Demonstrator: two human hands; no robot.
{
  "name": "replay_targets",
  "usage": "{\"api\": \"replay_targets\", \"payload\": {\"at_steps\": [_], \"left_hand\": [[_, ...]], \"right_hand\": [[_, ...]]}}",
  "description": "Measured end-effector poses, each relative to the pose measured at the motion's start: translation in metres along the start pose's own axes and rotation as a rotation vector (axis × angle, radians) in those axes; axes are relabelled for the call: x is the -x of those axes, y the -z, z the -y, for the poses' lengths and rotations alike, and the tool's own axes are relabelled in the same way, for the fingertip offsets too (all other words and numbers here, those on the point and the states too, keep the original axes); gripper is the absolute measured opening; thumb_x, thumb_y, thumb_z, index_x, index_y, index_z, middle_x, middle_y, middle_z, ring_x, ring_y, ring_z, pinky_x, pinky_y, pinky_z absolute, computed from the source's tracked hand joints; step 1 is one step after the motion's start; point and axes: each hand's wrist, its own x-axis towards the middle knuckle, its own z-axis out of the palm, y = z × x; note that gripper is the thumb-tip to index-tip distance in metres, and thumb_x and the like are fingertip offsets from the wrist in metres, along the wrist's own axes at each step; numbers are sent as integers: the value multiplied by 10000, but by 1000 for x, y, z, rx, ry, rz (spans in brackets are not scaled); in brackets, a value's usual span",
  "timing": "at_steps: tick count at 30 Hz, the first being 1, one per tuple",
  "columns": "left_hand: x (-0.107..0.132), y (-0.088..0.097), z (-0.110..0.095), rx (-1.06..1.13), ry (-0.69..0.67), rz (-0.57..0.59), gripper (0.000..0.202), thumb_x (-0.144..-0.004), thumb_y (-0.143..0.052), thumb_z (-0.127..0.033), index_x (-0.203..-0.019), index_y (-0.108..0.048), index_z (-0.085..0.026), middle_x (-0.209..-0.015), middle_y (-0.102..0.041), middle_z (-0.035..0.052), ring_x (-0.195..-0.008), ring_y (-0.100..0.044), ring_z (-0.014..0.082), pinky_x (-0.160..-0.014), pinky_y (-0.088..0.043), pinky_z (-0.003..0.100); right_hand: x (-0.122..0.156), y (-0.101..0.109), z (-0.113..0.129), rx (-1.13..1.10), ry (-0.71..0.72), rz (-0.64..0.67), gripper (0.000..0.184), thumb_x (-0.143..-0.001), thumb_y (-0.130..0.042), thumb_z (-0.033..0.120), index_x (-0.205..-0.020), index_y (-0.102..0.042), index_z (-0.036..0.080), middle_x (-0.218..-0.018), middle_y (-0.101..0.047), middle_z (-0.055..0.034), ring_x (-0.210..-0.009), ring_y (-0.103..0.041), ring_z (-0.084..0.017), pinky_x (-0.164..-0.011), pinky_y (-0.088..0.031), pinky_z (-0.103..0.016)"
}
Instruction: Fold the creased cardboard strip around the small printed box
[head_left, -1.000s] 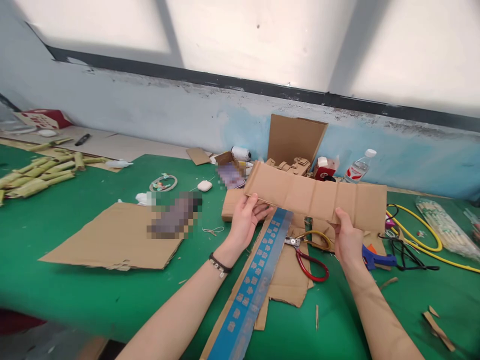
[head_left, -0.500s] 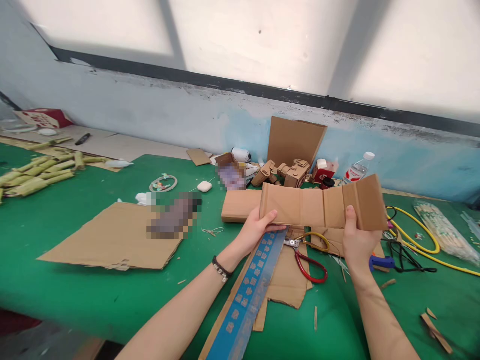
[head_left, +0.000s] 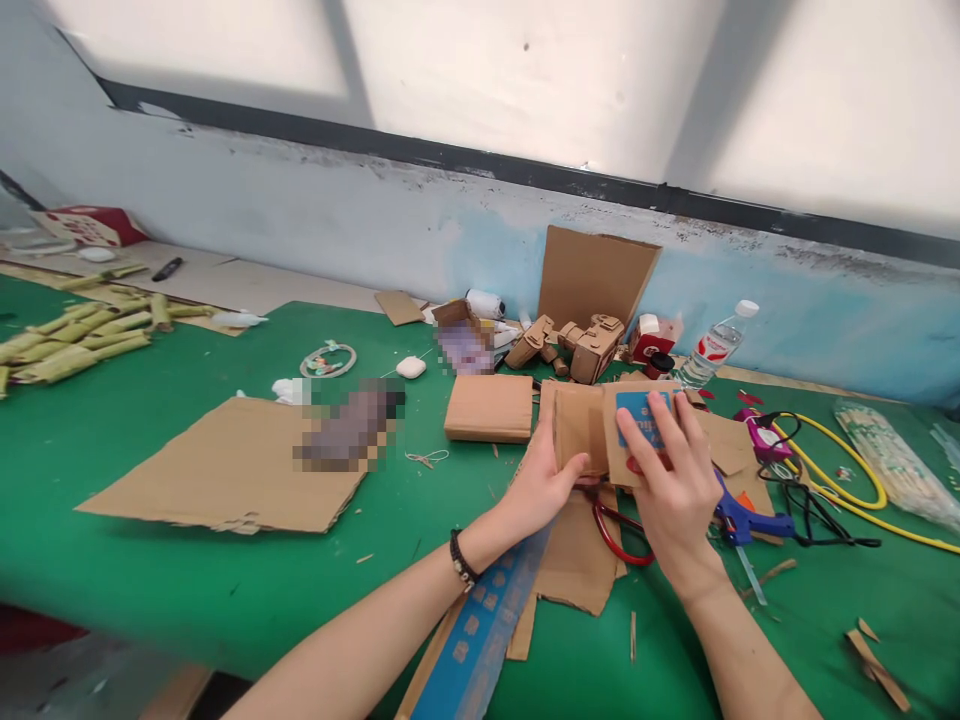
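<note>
Hands (head_left: pixel 679 490) clasping folded cardboard (head_left: pixel 581 425), scissors (head_left: pixel 609 532) half hidden

A big flat cardboard sheet (head_left: pixel 225 465) lies on the green worktop (head_left: pixel 150 580). Red scissors (head_left: pixel 616 536) lie near a blue glue gun (head_left: pixel 754 522). A water bottle (head_left: pixel 716 345) (with a white cap) stands by the wall (head_left: pixel 337 220).

left hand (head_left: pixel 544 485): grip closed on left edge of folded cardboard (head_left: pixel 581 425), held just above the table (head_left: pixel 187 580) | right hand (head_left: pixel 675 490): fingers spread flat over the cardboard's blue patch (head_left: pixel 636 420) | red-handled scissors (head_left: pixel 619 540) below both hands | glue gun (head_left: pixel 754 522) just right of the right hand | cardboard sheet (head_left: pixel 225 470) well left
</note>
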Motion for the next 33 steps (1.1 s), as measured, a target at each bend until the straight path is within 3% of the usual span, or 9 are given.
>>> {"api": "replay_targets", "payload": {"at_steps": [2, 4, 10, 14, 17, 20, 23, 27, 33], "left_hand": [[3, -4, 0, -86, -79, 6, 853, -932, -892, -299, -1702, -529, -256, -1746, -576, 169, -1692, -467, 406, -1420, -381, 583], [5, -5, 2, -129, -109, 40, 858, -919, -884, -249, -1705, -539, -259, -1763, -562, 154, -1722, -424, 384, -1468, -272, 539], [7, 2, 13, 54, 18, 244, 1124, -881, -923, -255, -1830, -327, -343, -1808, -504, 164, -1683, -489, 419, -1363, -459, 608], [8, 4, 3, 212, 106, 307, 928, -910, -954, -377, -1729, -519, -398, -1790, -539, 131, -1681, -492, 416, -1315, -511, 625], [9, 1, -10, 333, 227, 283, 775, -972, -874, -574, -1673, -601, -388, -1736, -602, 152, -1615, -571, 452, -1207, -597, 669], [9, -5, -16, 421, 283, 202, 867, -902, -895, -697, -1666, -598, -414, -1704, -634, 147, -1533, -649, 457, -1115, -660, 667], [6, -8, -16, 487, 264, 110, 842, -902, -876, -733, -1642, -572, -471, -1746, -599, 77, -1555, -639, 391, -1163, -649, 611], [-1, -5, -18, 539, 215, 31, 722, -965, -814, -728, -1587, -600, -430, -1702, -649, 56, -1565, -635, 319, -1267, -574, 533], [-11, 8, -19, 555, 311, -40, 604, -1029, -691, -714, -1460, -756, -295, -1542, -775, 95, -1509, -682, 353, -1265, -570, 532]], "right_hand": [[2, -3, 8, 20, 57, 27, 671, -1116, -608, 94, -1674, -618, 467, -1742, -615, -16, -1682, -500, -391, -1276, -576, -647], [5, -6, 12, 29, 92, 52, 749, -1109, -618, 65, -1731, -534, 474, -1749, -605, -22, -1697, -473, -401, -1293, -551, -662], [7, -8, 15, -9, 126, 95, 844, -1081, -635, 17, -1790, -445, 433, -1723, -624, -55, -1705, -445, -424, -1318, -515, -690], [8, -9, 18, -11, 164, 80, 781, -1086, -675, 75, -1769, -491, 407, -1692, -658, -53, -1696, -457, -420, -1336, -484, -711], [7, -10, 20, 18, 211, 80, 746, -1076, -708, 82, -1742, -540, 372, -1648, -696, -61, -1688, -469, -420, -1345, -470, -711], [6, -11, 21, 14, 243, 107, 733, -1067, -707, 66, -1718, -572, 374, -1656, -687, -45, -1701, -445, -413, -1370, -436, -713], [4, -12, 22, 4, 280, 146, 700, -1071, -681, 51, -1698, -599, 351, -1688, -658, -41, -1729, -388, -404, -1404, -380, -712], [3, -14, 24, -9, 338, 224, 650, -1079, -663, 59, -1665, -631, 340, -1752, -594, -35, -1767, -302, -385, -1434, -316, -720], [4, -17, 26, -48, 465, 328, 519, -1089, -698, 198, -1604, -685, 257, -1769, -587, -76, -1790, -255, -386, -1466, -192, -720]]}}
